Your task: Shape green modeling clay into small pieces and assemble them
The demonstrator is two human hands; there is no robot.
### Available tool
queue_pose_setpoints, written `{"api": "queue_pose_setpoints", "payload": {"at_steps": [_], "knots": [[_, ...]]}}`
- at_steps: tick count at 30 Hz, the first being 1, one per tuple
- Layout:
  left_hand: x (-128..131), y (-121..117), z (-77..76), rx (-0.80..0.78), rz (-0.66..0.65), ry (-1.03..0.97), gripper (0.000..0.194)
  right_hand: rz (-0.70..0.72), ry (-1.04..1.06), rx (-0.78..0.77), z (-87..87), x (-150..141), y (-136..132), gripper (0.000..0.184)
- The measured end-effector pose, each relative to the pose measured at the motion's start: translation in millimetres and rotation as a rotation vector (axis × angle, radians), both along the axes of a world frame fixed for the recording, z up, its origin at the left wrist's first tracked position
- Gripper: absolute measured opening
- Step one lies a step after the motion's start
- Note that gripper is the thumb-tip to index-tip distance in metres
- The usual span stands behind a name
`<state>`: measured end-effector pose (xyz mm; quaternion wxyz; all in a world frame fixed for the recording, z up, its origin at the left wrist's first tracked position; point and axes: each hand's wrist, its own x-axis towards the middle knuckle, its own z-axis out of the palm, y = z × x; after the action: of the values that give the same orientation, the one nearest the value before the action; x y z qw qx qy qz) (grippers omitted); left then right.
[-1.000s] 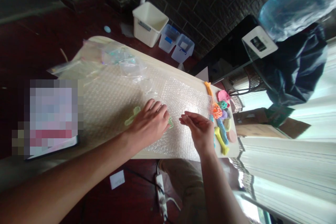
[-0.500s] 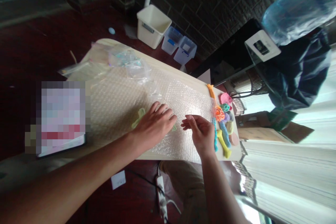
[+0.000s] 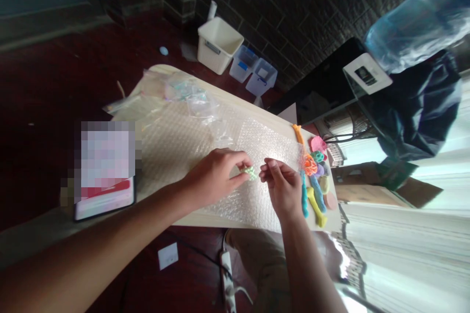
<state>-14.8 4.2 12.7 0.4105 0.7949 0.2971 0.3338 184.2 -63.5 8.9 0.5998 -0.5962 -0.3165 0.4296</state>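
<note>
over the bubble wrap [image 3: 262, 205], left hand [image 3: 216, 173]: narrow, thumb and fingertips closed on a light green piece [image 3: 250, 172].
light green piece: at the fingertips of the left hand, just beside the right fingertips and apart from them; whether its underside touches the bubble wrap cannot be told.
right hand [image 3: 284, 188]: fingers curled narrow, thumb against the forefinger (whether anything small sits between them cannot be told).
table [image 3: 165, 69]: pale, with the bubble wrap spread over much of it and crumpled clear plastic bags [image 3: 200, 102] toward its far left.
right end of the table: a cluster with an orange woven ball [image 3: 310, 164], a teal openwork ball [image 3: 317, 156], a pink piece [image 3: 317, 144], a blue piece [image 3: 317, 193] and a yellow bone-shaped piece [image 3: 316, 205].
left side: a tablet [image 3: 106, 200] stands tilted (its screen mostly blurred into squares).
floor beyond the table: a white bin [image 3: 218, 44] beside two clear boxes [image 3: 242, 63].
floor on the near side: a white power strip [image 3: 227, 279] and a white card [image 3: 168, 256].
</note>
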Motion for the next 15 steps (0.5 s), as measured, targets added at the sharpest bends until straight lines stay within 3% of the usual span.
{"api": "queue_pose_setpoints", "payload": {"at_steps": [7, 15], "knots": [[-15.7, 13.0, 0.5, -0.110, 0.165, -0.117, 0.014, 0.097, 0.370, -0.036, 11.5, -7.1, 6.1, 0.027], [-20.9, 18.1, 4.6, -0.239, 0.187, -0.204, 0.013, 0.115, 0.351, 0.012, 6.9, -4.4, 5.0, 0.021]]}}
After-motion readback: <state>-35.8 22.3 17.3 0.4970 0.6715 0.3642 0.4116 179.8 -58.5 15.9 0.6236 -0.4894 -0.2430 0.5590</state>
